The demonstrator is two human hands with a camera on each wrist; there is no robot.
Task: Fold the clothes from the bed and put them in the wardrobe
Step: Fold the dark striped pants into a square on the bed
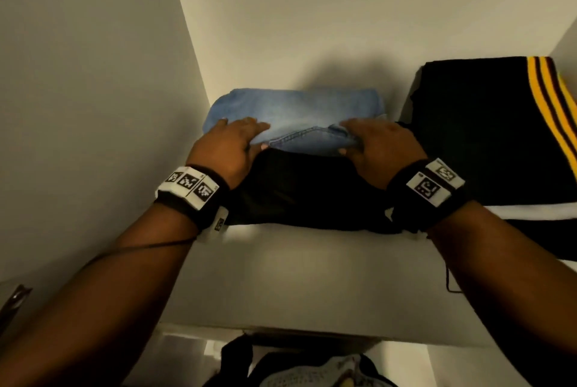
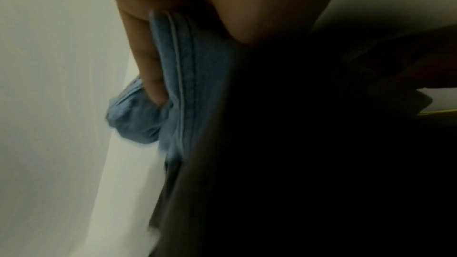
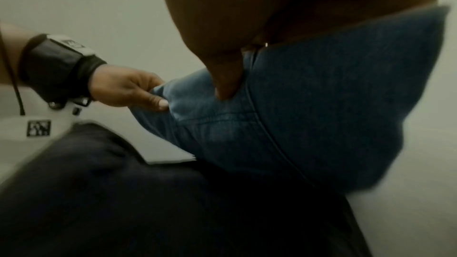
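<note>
Folded light-blue jeans (image 1: 296, 115) (image 2: 188, 85) (image 3: 333, 114) sit at the back left of a white wardrobe shelf (image 1: 296, 277). My left hand (image 1: 231, 143) (image 3: 128, 89) pinches their near left edge, fingers on top and thumb beneath. Over at the near right edge my right hand (image 1: 374, 143) (image 3: 222, 26) grips them the same way, its thumb dug into the denim. A folded black garment (image 1: 306, 193) (image 2: 321, 163) (image 3: 123, 192) lies under my wrists, just in front of the jeans. Whether the jeans rest on it I cannot tell.
A folded black garment with yellow and maroon stripes (image 1: 484, 130) fills the shelf's right side, close to my right hand. The wardrobe's white side wall (image 1: 93, 105) stands right beside the jeans on the left. More clothes (image 1: 296, 368) show below the shelf's front edge.
</note>
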